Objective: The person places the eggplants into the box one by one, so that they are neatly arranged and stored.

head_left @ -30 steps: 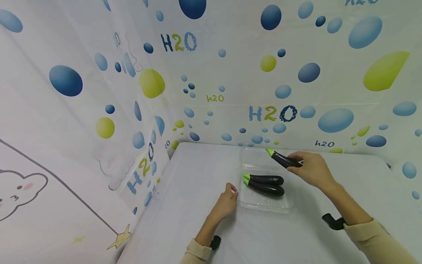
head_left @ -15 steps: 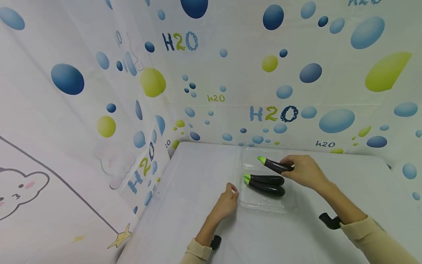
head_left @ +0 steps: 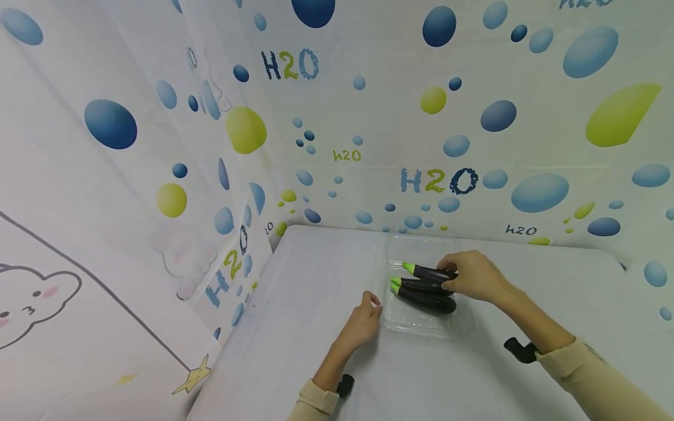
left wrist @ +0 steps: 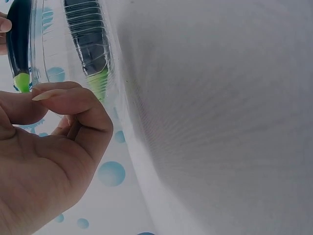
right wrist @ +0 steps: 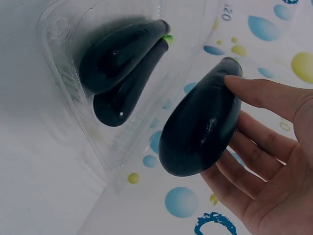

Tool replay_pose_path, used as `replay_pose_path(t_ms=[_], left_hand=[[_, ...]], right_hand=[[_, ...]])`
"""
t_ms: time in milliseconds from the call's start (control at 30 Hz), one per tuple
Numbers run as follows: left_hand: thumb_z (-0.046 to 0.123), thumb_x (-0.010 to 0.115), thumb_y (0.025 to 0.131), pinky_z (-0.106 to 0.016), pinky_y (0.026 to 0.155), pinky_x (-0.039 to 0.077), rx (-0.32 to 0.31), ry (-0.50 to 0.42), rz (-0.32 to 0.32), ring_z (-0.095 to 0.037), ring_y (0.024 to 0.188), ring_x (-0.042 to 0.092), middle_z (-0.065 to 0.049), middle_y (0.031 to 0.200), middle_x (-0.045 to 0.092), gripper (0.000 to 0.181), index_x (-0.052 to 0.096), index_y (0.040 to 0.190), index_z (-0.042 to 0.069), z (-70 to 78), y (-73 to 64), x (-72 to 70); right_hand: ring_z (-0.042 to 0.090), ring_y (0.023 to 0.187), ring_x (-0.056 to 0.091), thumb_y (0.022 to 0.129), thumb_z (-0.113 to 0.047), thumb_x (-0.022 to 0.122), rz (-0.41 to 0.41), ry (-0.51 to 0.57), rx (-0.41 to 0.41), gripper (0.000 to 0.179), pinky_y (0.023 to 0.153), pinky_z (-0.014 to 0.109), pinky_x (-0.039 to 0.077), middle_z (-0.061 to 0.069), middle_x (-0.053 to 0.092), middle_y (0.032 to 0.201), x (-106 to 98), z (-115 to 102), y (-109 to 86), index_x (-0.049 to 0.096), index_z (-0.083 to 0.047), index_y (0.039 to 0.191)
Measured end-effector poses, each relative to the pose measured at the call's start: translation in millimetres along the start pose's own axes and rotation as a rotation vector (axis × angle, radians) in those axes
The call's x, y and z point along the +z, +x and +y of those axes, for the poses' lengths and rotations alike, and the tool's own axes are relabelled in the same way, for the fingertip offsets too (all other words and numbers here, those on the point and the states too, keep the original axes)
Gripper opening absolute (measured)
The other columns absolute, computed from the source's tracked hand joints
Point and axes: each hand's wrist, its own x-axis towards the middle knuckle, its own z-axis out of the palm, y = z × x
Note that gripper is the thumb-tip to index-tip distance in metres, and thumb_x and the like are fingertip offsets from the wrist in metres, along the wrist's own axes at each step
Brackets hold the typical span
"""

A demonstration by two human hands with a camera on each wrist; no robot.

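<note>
My right hand (head_left: 476,278) holds a dark eggplant (right wrist: 200,125) with a green stem, thumb on one side and fingers on the other. In the head view that eggplant hangs low over the clear plastic container (head_left: 395,324), just behind two more. Those two eggplants (head_left: 423,301) lie side by side inside it, green stems pointing left. At the container's left edge, my left hand (head_left: 363,320) has its fingers curled. Its thumb and forefinger tips (left wrist: 68,95) meet at the clear rim in the left wrist view.
The container stands on a white-covered table (head_left: 316,275). Behind the table hangs a white backdrop (head_left: 379,117) printed with blue and green drops; another patterned sheet (head_left: 126,245) closes off the left side.
My right hand has moved left and down with its eggplant, from above the container's back right to close beside the other two. The left hand has stayed in place.
</note>
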Motion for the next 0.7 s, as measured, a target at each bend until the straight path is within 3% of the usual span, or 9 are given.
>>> replay_pose_path(t_ms=[367,700], left_hand=[[0.016,0.046,0.111,-0.027,0.051,0.036,-0.002,-0.003,-0.006,-0.011,0.056,0.043,0.003,0.069,0.046,0.011,0.046,0.118,0.007,1.1,-1.2,-1.5],[0.017,0.044,0.112,-0.028,0.051,0.036,-0.027,-0.005,-0.020,-0.013,0.057,0.044,0.000,0.072,0.051,0.013,0.046,0.120,0.006,3.3,-1.2,-1.8]], right_hand=[[0.026,0.091,0.073,0.077,-0.014,0.089,-0.060,0.013,-0.071,0.032,0.079,0.048,0.058,0.006,0.077,0.096,9,0,4.4,0.079,-0.008,0.107],[0.019,0.086,0.068,0.075,-0.012,0.090,-0.135,0.039,-0.083,0.030,0.077,0.044,0.057,0.004,0.076,0.094,19,-7,10.3,0.080,-0.007,0.103]])
